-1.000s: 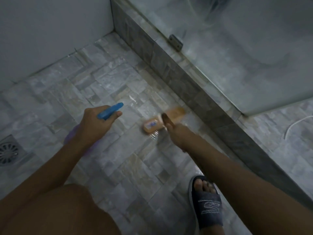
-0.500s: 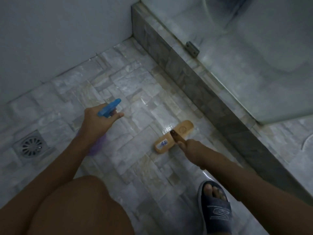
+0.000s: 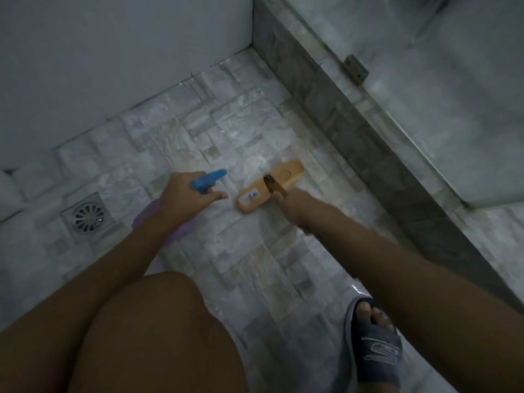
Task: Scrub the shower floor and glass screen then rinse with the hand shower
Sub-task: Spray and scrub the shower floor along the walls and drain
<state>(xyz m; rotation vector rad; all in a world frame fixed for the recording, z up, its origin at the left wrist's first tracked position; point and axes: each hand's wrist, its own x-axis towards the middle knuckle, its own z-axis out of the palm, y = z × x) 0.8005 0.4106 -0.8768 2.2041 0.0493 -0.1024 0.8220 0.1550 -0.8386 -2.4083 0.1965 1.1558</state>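
Observation:
A wooden scrub brush (image 3: 269, 185) lies flat on the pale stone-tile shower floor (image 3: 255, 251), its head angled toward the curb. My right hand (image 3: 295, 207) is closed around its dark handle. My left hand (image 3: 184, 199) grips a spray bottle (image 3: 208, 180) with a blue trigger head and a purple body mostly hidden under my wrist; the nozzle points at the floor near the brush. The glass screen (image 3: 425, 95) rises from the tiled curb at the right, with a metal hinge bracket (image 3: 355, 68) at its base.
A square metal floor drain (image 3: 86, 217) sits at the left. A grey tiled curb (image 3: 354, 131) runs diagonally under the glass. White wall (image 3: 113, 52) at the back. My bare knee (image 3: 147, 336) and my foot in a dark slide sandal (image 3: 374, 341) fill the bottom.
The view has shifted, so the drain and the corner show more. The brush has slid along the floor in my right hand and now lies closer to the spray bottle.

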